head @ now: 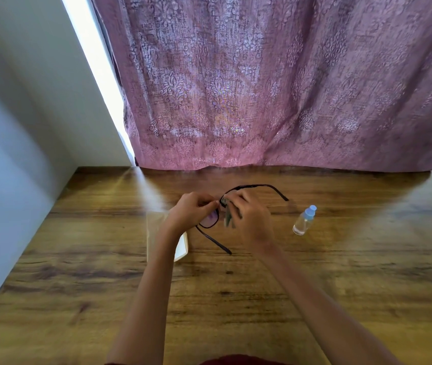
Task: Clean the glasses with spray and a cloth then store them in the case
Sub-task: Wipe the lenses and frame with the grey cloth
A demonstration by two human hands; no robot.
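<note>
Both forearms reach forward from the bottom edge and converge above the middle of the wooden counter (341,272), wrists bent slightly inward so the hands meet. The left hand (189,210) is curled, its fingertips pinched on the black-framed glasses (210,219) at the frame between the lenses, with one lens showing just below its knuckles. The right hand (249,219) is closed around the other lens, pressing a small dark cloth (228,218) against it; a strip of that cloth hangs out beside its thumb, blurred. The glasses are held up off the counter, their temple arms open: one arcs away behind the right hand toward the curtain (262,88), the other slants down toward the person. A pale case (182,248) lies flat on the counter beneath the left wrist, mostly hidden by the forearm. A small clear spray bottle (304,221) with a light blue cap stands on the counter to the right, apart from the right hand.
</note>
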